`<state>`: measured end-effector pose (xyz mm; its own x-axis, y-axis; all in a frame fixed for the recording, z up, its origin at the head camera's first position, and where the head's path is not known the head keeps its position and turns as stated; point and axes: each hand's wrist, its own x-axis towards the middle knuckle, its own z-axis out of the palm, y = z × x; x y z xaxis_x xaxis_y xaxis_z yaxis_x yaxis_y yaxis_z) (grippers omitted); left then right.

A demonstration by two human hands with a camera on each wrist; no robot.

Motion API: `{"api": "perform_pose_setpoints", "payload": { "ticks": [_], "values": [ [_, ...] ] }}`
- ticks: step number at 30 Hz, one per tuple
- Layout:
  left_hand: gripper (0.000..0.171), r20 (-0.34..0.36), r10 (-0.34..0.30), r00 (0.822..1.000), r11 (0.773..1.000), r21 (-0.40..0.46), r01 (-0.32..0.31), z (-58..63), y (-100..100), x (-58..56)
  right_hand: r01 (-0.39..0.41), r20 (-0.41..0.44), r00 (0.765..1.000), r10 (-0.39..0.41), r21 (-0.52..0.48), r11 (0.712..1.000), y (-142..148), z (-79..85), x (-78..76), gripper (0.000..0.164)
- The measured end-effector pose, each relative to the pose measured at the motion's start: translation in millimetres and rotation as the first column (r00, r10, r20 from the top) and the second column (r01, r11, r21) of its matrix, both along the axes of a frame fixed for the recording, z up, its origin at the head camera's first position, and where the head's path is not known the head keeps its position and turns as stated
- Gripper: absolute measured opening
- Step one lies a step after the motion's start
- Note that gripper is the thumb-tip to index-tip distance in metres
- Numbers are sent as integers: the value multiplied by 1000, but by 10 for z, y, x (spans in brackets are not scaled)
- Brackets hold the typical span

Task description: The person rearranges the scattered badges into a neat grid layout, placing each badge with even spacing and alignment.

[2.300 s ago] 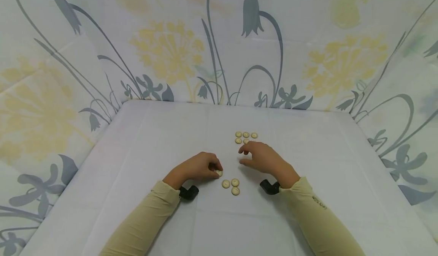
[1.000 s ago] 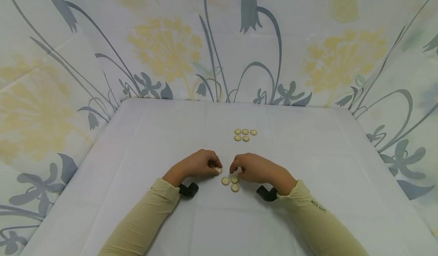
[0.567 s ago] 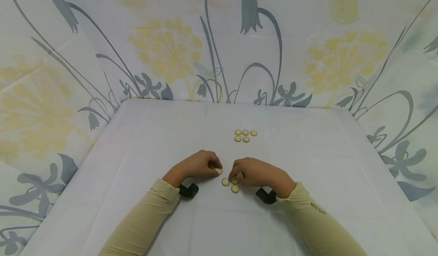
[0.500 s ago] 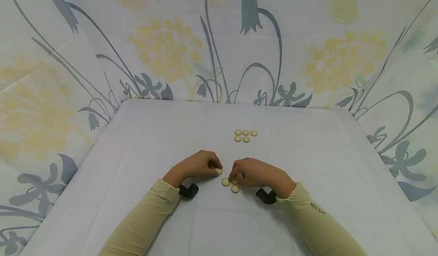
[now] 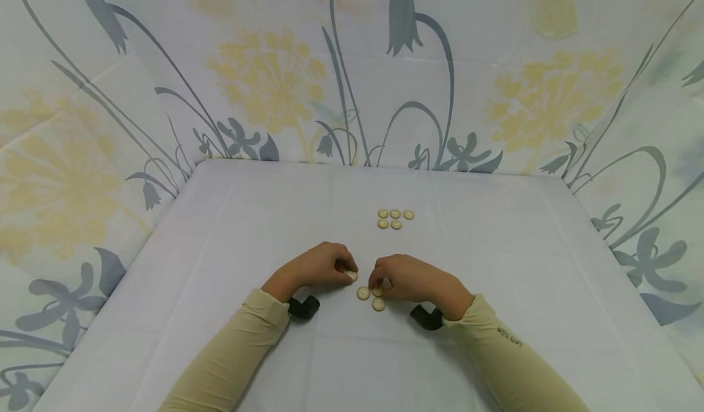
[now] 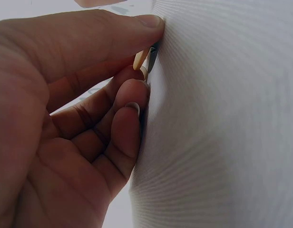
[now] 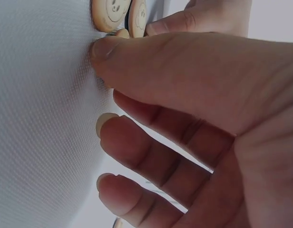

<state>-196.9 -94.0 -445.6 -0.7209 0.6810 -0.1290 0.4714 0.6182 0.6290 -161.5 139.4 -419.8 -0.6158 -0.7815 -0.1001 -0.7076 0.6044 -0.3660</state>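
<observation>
My left hand [image 5: 319, 268] pinches a round, cream-coloured wooden button [image 5: 352, 275] between thumb and fingers, at the tabletop. The left wrist view shows that button [image 6: 141, 59] edge-on under the thumb. Facing it, my right hand [image 5: 412, 277] has its thumb and index finger round another button [image 5: 376, 291], pressed down at the cloth; the thumb hides most of it in the right wrist view. Just left of these fingertips lies a third button [image 5: 363, 293], and one more button [image 5: 378, 304] lies just nearer to me.
Several matching buttons [image 5: 395, 214] lie in two short rows farther back on the white-covered table [image 5: 264, 210]. Flower-patterned cloth [image 5: 363, 82] surrounds the table at the back and sides. A black wrist mount [image 5: 304, 308] sits under each cuff.
My right hand has come back from beside the far rows to the near buttons and lowered its fingers round one. My left hand keeps its place and its button.
</observation>
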Motion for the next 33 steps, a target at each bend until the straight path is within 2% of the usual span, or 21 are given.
{"api": "perform_pose_setpoints", "payload": {
  "ticks": [15,22,33],
  "values": [
    [14,27,14,1000,1000,7,-14,28,5,13,23,9,1000,-23,23,999,0,6,-30,19],
    [13,23,14,1000,1000,16,-14,20,3,15,90,50,995,-91,19,996,20,29,-77,17],
    [13,20,6,1000,1000,22,-7,12,1,12,177,40,984,-176,-20,984,108,51,-155,16]
  ]
}}
